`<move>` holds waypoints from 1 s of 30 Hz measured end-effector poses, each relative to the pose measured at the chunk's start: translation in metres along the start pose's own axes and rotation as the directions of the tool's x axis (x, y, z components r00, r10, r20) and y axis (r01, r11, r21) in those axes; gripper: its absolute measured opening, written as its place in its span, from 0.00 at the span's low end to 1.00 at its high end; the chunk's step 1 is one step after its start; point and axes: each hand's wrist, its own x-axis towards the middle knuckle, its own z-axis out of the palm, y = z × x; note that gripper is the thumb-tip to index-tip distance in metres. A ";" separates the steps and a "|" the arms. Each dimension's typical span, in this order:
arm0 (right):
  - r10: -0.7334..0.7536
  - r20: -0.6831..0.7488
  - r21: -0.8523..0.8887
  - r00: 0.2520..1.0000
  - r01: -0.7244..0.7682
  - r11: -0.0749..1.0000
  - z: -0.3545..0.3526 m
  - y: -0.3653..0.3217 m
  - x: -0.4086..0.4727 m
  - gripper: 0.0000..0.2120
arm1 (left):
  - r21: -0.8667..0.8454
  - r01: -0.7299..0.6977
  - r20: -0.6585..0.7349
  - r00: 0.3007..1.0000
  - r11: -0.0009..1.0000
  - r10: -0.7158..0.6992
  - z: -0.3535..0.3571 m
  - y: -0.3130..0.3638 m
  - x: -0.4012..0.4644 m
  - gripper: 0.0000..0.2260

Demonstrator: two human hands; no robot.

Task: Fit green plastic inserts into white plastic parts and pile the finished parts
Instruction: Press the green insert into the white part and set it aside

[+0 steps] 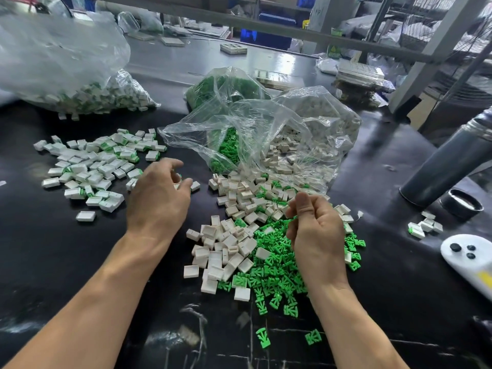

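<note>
Far left, beyond the left hand: a large clear bag lying on the black table, part filled with white parts that show green at their edges.

Just left of the left hand: the finished pile, white parts with green inserts seated in them, spread loose on the table. One finished part lies apart, nearer than the rest.

Left hand: palm down, fingers loosely curled and spread, hovering at the right edge of the finished pile. Fingertips sit close to a few white pieces; whether anything is pinched under them cannot be told.

Between the hands: loose white parts, empty, heaped in a band running away from the wrists toward the bags.

Beyond both hands: two open clear bags, one holding green inserts, the other holding more white parts, both spilling onto the table.

Under and around the right hand: a heap of loose green inserts, touching the white heap on its left. Two stray inserts lie near the right forearm.

Right hand: raised over the green heap, fingers curled in, thumb pressed against the forefinger. A sliver of green shows at the fingertips; the held item is mostly hidden.

Right of the right hand: a small cluster of finished parts, a grey cylinder flask with its black cap beside it, and a white controller with dark buttons.
</note>
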 end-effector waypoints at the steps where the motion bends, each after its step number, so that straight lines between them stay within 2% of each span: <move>1: 0.002 0.007 0.000 1.000 -0.002 1.000 0.000 0.000 0.000 0.18 | -0.010 -0.030 0.040 0.999 1.000 0.030 0.001 0.003 -0.003 0.09; 3: -0.020 0.015 -0.034 1.000 0.020 0.999 -0.002 0.000 0.000 0.21 | -0.022 -0.049 0.168 0.984 0.999 0.052 0.001 0.010 -0.009 0.02; 6: -0.068 0.017 -0.080 0.998 0.069 0.994 -0.005 -0.003 -0.002 0.29 | 0.024 -0.045 0.300 0.953 0.999 0.036 0.003 0.016 -0.016 0.03; 9: -0.080 0.050 -0.164 0.996 0.087 0.983 -0.006 -0.003 -0.002 0.27 | 0.100 -0.037 0.372 0.928 0.994 -0.003 0.003 0.018 -0.017 0.05; 13: -0.066 0.129 -0.361 0.989 0.109 0.926 -0.009 -0.003 0.000 0.10 | 0.127 -0.004 0.428 0.902 0.992 -0.051 0.003 0.015 -0.014 0.02; 15: -0.071 0.168 -0.434 0.983 0.139 0.890 -0.014 -0.005 0.002 0.02 | 0.113 0.008 0.452 0.890 0.994 -0.058 0.006 0.013 -0.014 0.06; 23: 0.012 0.394 -0.657 0.919 0.272 0.703 -0.023 -0.007 0.005 0.07 | 0.064 -0.001 0.497 0.867 0.998 -0.031 0.007 0.009 -0.013 0.11; 30: 0.032 0.495 -0.692 0.868 0.372 0.619 -0.020 -0.009 0.002 0.10 | 0.035 0.014 0.531 0.847 0.999 -0.031 0.002 0.009 -0.010 0.05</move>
